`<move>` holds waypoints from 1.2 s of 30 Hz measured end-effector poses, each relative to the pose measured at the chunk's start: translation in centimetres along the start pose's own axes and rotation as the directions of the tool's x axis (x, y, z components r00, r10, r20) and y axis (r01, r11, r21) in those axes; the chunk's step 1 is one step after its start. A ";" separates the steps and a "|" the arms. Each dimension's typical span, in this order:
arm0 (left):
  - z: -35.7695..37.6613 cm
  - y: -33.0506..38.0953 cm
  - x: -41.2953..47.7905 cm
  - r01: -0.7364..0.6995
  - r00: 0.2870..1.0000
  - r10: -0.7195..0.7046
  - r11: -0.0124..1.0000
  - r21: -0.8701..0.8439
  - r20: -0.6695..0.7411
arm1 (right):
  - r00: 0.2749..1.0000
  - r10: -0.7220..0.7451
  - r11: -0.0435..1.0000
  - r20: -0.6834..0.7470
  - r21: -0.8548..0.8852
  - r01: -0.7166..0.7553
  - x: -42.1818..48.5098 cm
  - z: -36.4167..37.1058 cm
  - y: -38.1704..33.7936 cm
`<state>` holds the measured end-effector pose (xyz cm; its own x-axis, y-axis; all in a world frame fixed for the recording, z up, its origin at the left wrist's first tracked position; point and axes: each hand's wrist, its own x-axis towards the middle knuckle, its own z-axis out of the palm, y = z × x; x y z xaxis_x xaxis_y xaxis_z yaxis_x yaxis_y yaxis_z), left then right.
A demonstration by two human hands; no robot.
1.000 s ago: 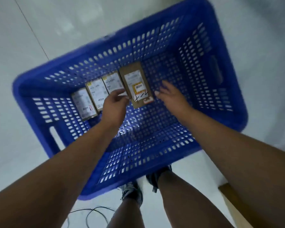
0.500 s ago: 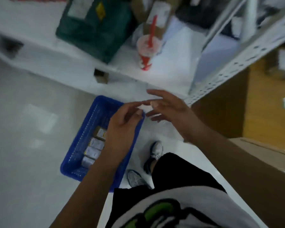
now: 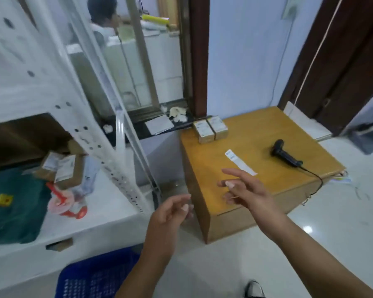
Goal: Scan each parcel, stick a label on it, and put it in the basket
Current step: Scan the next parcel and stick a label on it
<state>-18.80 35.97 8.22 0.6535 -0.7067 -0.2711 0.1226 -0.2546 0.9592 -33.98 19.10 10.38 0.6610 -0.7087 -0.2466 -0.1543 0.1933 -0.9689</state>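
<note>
Both hands — the left hand (image 3: 170, 214) and right hand (image 3: 246, 192) — are held open and empty over the wooden table (image 3: 267, 136), where two parcels (image 3: 210, 129) wait at its far edge and could be nudged off by a hasty reach.

Red-strawed cup (image 3: 61, 204) beside green bag (image 3: 13, 203)

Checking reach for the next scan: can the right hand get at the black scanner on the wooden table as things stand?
Probably yes. The right hand is empty, open above the table; the scanner lies beyond it with only a label strip nearby.
</note>
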 end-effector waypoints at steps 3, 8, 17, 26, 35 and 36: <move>6.1 0.9 3.1 -0.004 1.000 0.003 1.000 -0.001 -0.007 | 1.000 0.015 0.999 -0.010 -0.036 -0.015 2.4 -6.7 -0.2; 14.1 1.5 8.6 0.043 0.995 -0.047 0.998 -0.037 -0.092 | 0.999 0.040 0.992 0.034 -0.122 -0.036 7.1 -15.9 -0.1; 20.4 1.8 19.0 0.143 0.973 -0.142 0.990 -0.009 -0.184 | 0.984 0.150 0.950 0.091 -0.289 -0.118 19.8 -21.4 1.4; 25.2 1.5 35.8 0.231 0.966 -0.220 0.971 0.067 -0.138 | 0.959 0.275 0.883 -0.062 -0.377 -0.278 35.8 -20.7 3.7; 28.6 -4.9 52.8 0.259 0.940 -0.170 0.921 0.291 -0.297 | 0.946 0.322 0.865 0.026 -0.416 -0.283 52.1 -18.8 11.0; 28.8 -5.2 53.3 0.258 0.937 -0.159 0.916 0.306 -0.312 | 0.949 0.313 0.864 0.045 -0.429 -0.265 53.1 -18.7 11.7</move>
<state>-6.13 -19.42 -13.50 0.8257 -0.4152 -0.3819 0.0523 -0.6178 0.7846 -14.42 -29.01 -14.42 0.6116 -0.5815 -0.5364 -0.6234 0.0632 -0.7793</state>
